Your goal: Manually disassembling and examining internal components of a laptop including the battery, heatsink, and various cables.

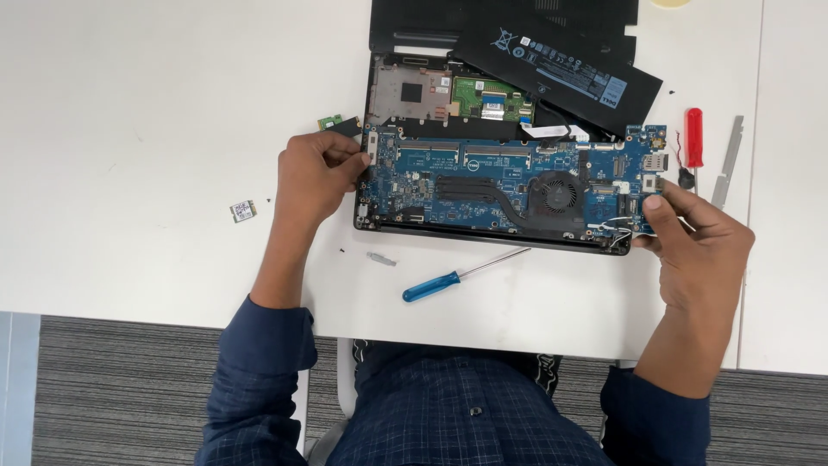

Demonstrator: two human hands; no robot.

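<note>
An opened laptop base (483, 229) lies on the white table with its blue motherboard (466, 177) and round black fan (556, 192) exposed. My left hand (312, 177) pinches the motherboard's left edge. My right hand (699, 246) grips the board's right edge near the ports. A flat black battery (561, 69) lies tilted across the laptop's far right corner, and a black cover panel (414, 22) sits behind it.
A blue-handled screwdriver (453, 278) lies in front of the laptop. A red-handled screwdriver (693, 138) and a grey pry tool (730, 160) lie to the right. One small circuit card (243, 210) sits at left, another (338, 123) near my left hand.
</note>
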